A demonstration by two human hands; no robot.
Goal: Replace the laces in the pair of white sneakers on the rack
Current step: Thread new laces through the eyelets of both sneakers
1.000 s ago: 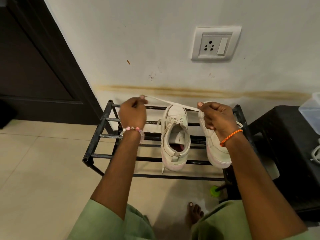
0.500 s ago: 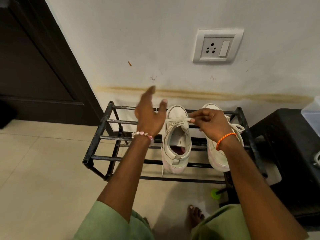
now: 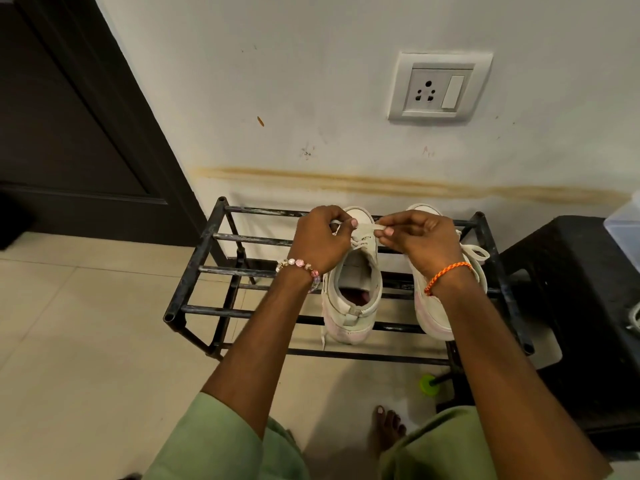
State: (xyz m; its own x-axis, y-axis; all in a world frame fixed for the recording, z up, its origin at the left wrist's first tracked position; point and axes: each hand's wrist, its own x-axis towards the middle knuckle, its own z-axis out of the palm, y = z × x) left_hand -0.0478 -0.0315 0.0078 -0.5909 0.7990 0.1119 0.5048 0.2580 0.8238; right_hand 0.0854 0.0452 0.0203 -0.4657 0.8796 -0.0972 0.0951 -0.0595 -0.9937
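Head view, counts: two white sneakers (image 3: 351, 289) (image 3: 446, 299), one rack (image 3: 194, 271), frame centre.
Hands: left hand (image 3: 320, 239) and right hand (image 3: 420, 237) each pinch the lace (image 3: 360, 227).
Change: left hand, open half a second ago, now grips.

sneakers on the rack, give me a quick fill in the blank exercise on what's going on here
1. Both hands pinch the lace of the ____ sneaker.
2. The sneakers sit on a black metal ____.
3. The right hand wears an ____ thread band at the wrist.
4. The left hand wears a ____ bracelet.

Missing words: left; rack; orange; beaded
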